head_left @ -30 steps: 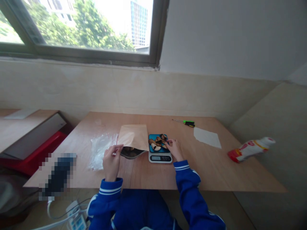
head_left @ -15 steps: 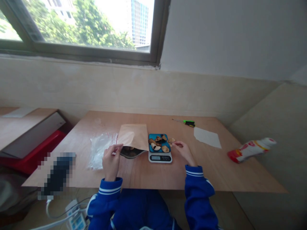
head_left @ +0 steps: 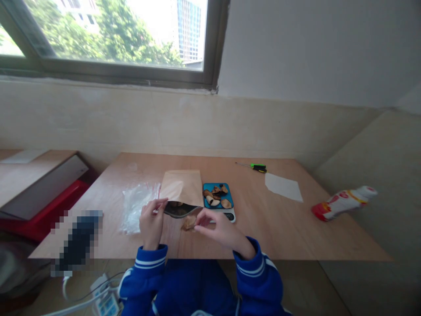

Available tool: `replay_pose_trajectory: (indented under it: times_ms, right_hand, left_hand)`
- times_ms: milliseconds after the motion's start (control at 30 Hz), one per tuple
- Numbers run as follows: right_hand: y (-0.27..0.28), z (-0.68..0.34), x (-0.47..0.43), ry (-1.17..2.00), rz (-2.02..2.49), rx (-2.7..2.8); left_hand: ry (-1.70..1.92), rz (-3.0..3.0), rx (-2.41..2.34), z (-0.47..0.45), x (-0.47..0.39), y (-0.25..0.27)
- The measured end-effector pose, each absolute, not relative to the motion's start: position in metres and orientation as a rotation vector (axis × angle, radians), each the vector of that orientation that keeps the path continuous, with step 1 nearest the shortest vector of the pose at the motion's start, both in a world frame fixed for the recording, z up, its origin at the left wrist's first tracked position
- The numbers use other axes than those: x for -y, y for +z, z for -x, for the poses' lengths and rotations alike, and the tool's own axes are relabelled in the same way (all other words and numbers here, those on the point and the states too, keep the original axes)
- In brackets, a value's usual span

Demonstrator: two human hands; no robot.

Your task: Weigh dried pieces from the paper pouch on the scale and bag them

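Note:
My left hand (head_left: 153, 223) pinches the edge of a brown paper bag (head_left: 182, 186) at its mouth, which gapes toward me and shows brown pieces inside its dark lining. Between the fingertips of my right hand (head_left: 219, 228) is a thin brown dried slice (head_left: 188, 223), held just in front of the bag's opening. Several more dried slices (head_left: 215, 201) lie on the blue pan of a small kitchen scale (head_left: 233, 208), right of the bag. My right hand covers most of the scale's display.
Clear plastic zip bags (head_left: 138, 208) lie left of the paper bag. Farther back are a green-and-black screwdriver (head_left: 258, 167) and a white paper sheet (head_left: 283, 187). A red-and-white bottle (head_left: 344, 202) is at the right; a pixelated dark object (head_left: 79, 241) is at the left edge.
My right hand has moved left and nearer me, carrying the dried slice from the scale's right side to the bag's mouth. My left hand keeps its hold on the bag.

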State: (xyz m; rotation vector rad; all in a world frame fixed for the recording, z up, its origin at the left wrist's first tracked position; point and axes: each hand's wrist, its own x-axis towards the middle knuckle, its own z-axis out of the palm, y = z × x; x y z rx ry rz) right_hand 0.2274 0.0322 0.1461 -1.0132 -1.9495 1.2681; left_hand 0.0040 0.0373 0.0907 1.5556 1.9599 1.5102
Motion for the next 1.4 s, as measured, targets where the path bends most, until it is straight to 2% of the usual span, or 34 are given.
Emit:
replay_pose_trajectory:
  times_ms: [133, 700, 800, 967, 1067, 1167, 1400]
  right_hand:
    - [0.137, -0.201, -0.020, 1.330, 0.975, 2.044]
    - [0.126, -0.179, -0.010, 1.044, 1.003, 2.032]
    - [0.125, -0.180, -0.012, 0.841, 1.043, 1.998]
    - [0.122, -0.174, -0.024, 0.224, 1.167, 1.998]
    - [0.114, -0.166, -0.036, -0.005, 1.225, 2.003]
    - [0.104, -0.161, -0.040, 0.019, 1.224, 1.983]
    - [0.083, -0.179, -0.023, 0.459, 1.063, 1.946]
  left_hand:
    - [1.518, -1.548, -1.956, -0.002, -0.037, 0.088]
    - [1.514, -1.528, -1.950, -0.003, -0.036, 0.090]
    - [1.518, -1.523, -1.940, -0.003, -0.036, 0.090]
    - [1.530, -1.510, -1.921, -0.005, -0.037, 0.091]
    - [1.538, -1.507, -1.918, -0.006, -0.037, 0.092]
    - [1.529, -1.504, -1.922, -0.007, -0.037, 0.092]
    - [1.463, -1.553, -1.961, -0.004, -0.045, 0.089]
